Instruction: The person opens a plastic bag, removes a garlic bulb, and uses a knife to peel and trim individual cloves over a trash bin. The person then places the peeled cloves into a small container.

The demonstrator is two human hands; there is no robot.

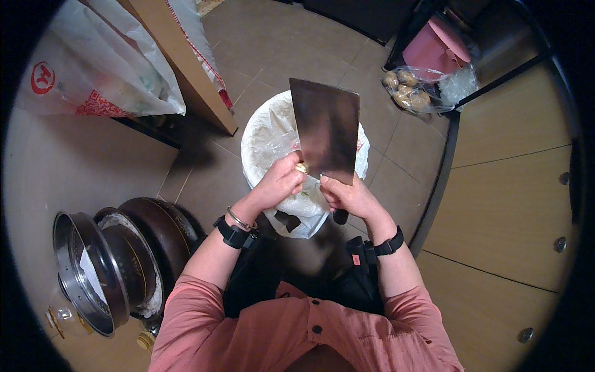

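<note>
A broad cleaver [327, 125] is gripped in my right hand [346, 197], its wide blade standing up and away from me. The end of its dark handle shows below that hand. My left hand [279, 179] is closed around a small pale yellow piece of food [301, 167], too covered by the fingers to name surely. Both hands are close together over a round bin lined with a white plastic bag [262, 125]. Clear plastic film [281, 145] lies inside the liner, and the blade hides part of the bin. A small green scrap [305, 193] rests on the liner.
Stacked pans and a steel steamer ring [90, 274] stand to the left. A white plastic bag [107, 69] hangs beside a cardboard panel [186, 69]. At right are wooden cabinet doors [502, 209], a bag of potato-like roots [406, 90] and a pink container [432, 49].
</note>
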